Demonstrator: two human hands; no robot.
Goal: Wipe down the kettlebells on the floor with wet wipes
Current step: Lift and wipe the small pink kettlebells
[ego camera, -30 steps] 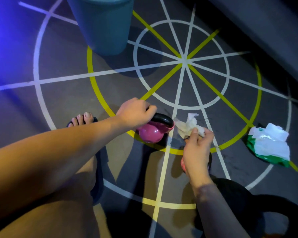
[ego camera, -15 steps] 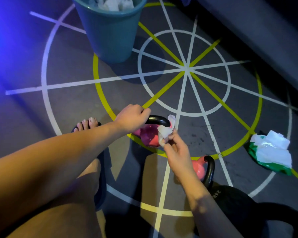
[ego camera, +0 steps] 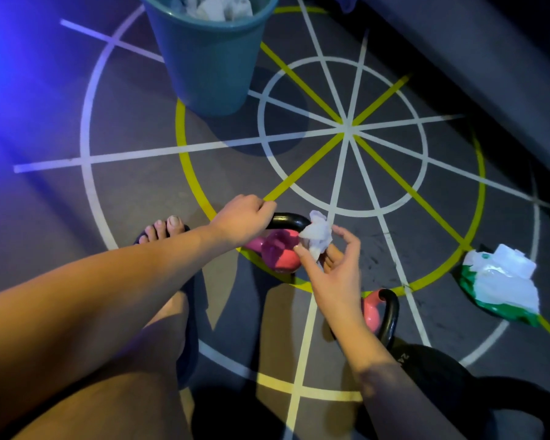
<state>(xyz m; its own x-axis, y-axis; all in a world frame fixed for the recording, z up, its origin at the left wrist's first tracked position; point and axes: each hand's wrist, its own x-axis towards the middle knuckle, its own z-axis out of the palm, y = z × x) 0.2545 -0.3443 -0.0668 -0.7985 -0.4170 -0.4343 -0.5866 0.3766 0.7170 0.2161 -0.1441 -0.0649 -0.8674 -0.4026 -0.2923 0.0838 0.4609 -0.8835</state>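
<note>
A small pink kettlebell (ego camera: 281,254) with a black handle lies tilted on the floor in front of me. My left hand (ego camera: 240,219) grips the left end of its handle. My right hand (ego camera: 331,265) holds a crumpled white wet wipe (ego camera: 316,235) against the handle's right end and the bell's upper side. A second pink kettlebell (ego camera: 375,314) with a black handle sits just behind my right wrist. A large black kettlebell (ego camera: 432,366) stands at the lower right, partly cut off by the frame.
A teal bin (ego camera: 210,58) holding used white wipes stands at the top centre. A green-and-white wet wipe pack (ego camera: 502,284) lies on the floor at the right. My sandalled foot (ego camera: 165,230) is at the left. A dark raised ledge (ego camera: 489,58) runs along the upper right.
My right hand has brought the wipe from beside the kettlebell onto its handle and upper side. The left hand keeps its grip on the handle. My view has tipped, showing the bin's inside.
</note>
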